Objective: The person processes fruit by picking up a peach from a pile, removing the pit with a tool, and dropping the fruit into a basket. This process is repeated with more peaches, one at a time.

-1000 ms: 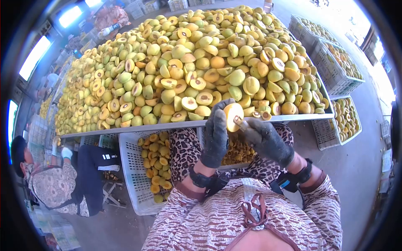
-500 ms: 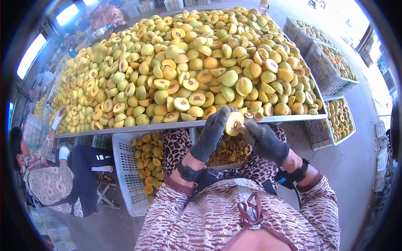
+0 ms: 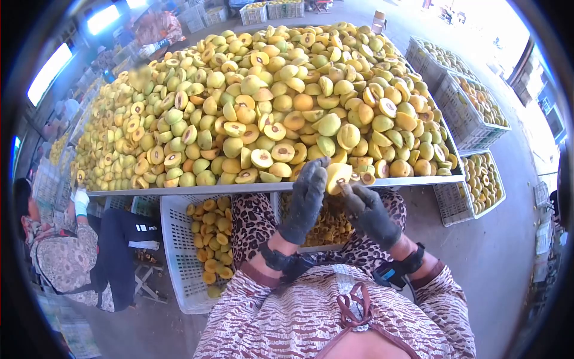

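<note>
Dark-gloved left hand (image 3: 308, 197) pinches halved yellow fruit (image 3: 336, 175) by grey-rimmed table's (image 3: 209, 189) near edge; dark-gloved right hand (image 3: 375, 218) bunched beside cut face, grip contents indiscernible.

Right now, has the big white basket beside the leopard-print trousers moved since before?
No, the white basket looks unmoved: it sits below the same stretch of the table's front edge.

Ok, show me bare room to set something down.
Bare floor lies right of the right sleeve, this side of the right-hand crate; another patch lies between the left sleeve and the co-worker's trousers. Crowded: the table, heaped with fruit halves.
</note>
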A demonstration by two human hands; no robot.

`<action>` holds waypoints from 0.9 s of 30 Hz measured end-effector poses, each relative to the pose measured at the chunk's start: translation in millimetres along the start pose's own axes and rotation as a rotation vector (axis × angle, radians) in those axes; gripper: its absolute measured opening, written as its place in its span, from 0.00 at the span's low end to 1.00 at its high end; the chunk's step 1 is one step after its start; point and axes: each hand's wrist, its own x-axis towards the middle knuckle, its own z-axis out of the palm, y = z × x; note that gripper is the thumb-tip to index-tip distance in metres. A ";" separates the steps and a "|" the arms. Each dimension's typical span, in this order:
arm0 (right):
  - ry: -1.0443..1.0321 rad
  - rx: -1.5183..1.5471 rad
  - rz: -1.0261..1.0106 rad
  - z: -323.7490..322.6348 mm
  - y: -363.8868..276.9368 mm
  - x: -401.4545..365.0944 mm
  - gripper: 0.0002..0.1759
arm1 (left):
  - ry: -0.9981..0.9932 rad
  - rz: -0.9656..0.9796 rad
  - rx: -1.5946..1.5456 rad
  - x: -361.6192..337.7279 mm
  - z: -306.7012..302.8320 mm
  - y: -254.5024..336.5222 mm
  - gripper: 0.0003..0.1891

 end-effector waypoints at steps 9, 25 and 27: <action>0.165 -0.357 -0.575 17.4 70.4 27.5 0.09 | 0.134 0.135 -0.244 12.4 9.0 5.0 0.22; 0.259 -0.216 -0.750 24.4 47.7 40.7 0.11 | 0.212 0.401 -0.004 27.2 29.5 31.8 0.10; 0.249 -0.374 -0.751 19.5 52.9 42.6 0.11 | 0.215 0.321 -0.129 27.0 31.8 33.0 0.08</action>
